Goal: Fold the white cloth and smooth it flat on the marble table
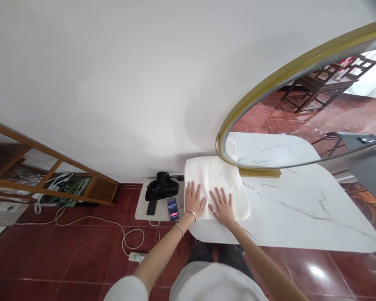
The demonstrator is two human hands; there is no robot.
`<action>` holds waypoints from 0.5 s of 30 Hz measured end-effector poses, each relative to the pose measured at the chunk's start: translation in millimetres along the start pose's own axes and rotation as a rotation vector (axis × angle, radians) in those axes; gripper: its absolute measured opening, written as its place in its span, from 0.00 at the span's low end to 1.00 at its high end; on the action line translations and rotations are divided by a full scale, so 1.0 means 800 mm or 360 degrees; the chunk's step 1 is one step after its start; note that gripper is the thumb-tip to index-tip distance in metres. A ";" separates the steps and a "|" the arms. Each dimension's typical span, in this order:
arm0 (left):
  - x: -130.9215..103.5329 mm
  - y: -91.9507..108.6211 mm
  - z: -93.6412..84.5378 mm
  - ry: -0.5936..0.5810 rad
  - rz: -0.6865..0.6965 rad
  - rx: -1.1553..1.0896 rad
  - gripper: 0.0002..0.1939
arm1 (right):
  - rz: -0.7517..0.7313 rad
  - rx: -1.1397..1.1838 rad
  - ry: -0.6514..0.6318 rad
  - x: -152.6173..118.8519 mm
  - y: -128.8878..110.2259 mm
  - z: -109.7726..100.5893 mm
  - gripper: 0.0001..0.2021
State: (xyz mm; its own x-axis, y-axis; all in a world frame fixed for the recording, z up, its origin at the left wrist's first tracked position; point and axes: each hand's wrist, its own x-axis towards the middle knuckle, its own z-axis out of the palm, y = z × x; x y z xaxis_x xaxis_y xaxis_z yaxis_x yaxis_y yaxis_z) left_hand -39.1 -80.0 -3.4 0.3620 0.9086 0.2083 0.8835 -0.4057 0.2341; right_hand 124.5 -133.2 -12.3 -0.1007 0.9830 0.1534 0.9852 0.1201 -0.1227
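Note:
A white cloth [217,173] with a scalloped edge lies spread at the left end of the white marbled table [301,209]. Flat on its left part rests my left hand [194,201], fingers stretched out and a bracelet on the wrist. My right hand [222,207], with a ring on one finger, presses flat on the middle of the same cloth, fingers spread. Neither hand grips anything. The cloth's far right corner reaches the foot of a gold-framed oval mirror [238,110].
Left of the table, a low white surface [141,207] holds a black bag [162,187], a dark power bank or phone [151,207] and a lit phone [173,209]. A power strip [137,256] and white cable [103,218] lie on the red tiles. A wooden cabinet [94,184] stands farther left.

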 end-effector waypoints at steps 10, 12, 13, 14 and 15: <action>-0.126 0.066 -0.018 -0.0104 0.0057 -0.0168 0.33 | 0.0167 0.0527 0.0026 -0.137 0.012 -0.038 0.20; -0.116 0.075 -0.023 -0.0139 -0.0070 -0.0257 0.26 | 0.0498 0.0869 0.0083 -0.130 0.027 -0.041 0.18; -0.106 0.078 -0.026 -0.0133 -0.0194 -0.0289 0.22 | 0.0658 0.0997 0.0121 -0.122 0.036 -0.041 0.19; -0.094 0.080 -0.029 -0.0113 -0.0357 -0.0320 0.18 | 0.0794 0.1076 0.0163 -0.112 0.045 -0.041 0.21; -0.081 0.081 -0.033 -0.0089 -0.0525 -0.0350 0.17 | 0.0899 0.1104 0.0198 -0.102 0.054 -0.040 0.23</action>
State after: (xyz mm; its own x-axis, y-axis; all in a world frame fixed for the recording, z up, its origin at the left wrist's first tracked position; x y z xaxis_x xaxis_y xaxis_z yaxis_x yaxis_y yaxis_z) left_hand -13.5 -167.8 23.0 0.0906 0.9952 0.0373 0.8725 -0.0974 0.4788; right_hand 179.6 -212.7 1.4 0.4281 0.9037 -0.0091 0.5740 -0.2796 -0.7696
